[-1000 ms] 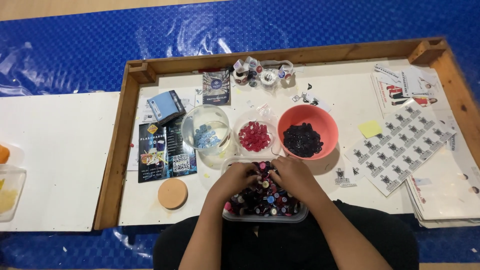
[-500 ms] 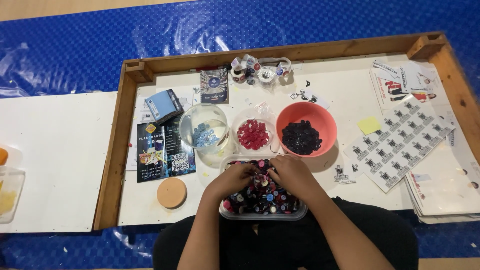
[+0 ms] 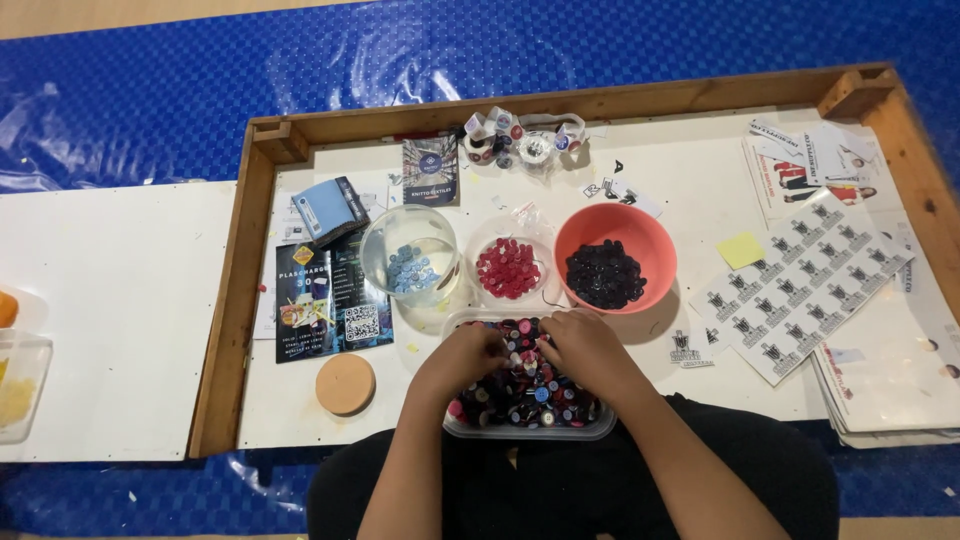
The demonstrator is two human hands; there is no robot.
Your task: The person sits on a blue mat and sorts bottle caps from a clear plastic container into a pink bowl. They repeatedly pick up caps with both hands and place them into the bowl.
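Both hands sat in a clear plastic tray (image 3: 600, 425) heaped with small round mixed buttons (image 3: 530, 390), low in the middle of the frame. The left hand (image 3: 462, 357) and right hand (image 3: 585, 345) had fingers curled down into the heap; whether they pinched a button could not be told. Just above stood three round vessels: a clear glass jar (image 3: 410, 255) with pale blue buttons, a clear bowl (image 3: 508, 268) of red ones, and a smooth coral bowl (image 3: 615, 255) of black ones. A cork lid (image 3: 345, 384) lay at lower left. The wooden frame (image 3: 235, 300) edged the white board (image 3: 700, 190); sticker sheets (image 3: 800, 285) crowded the right.
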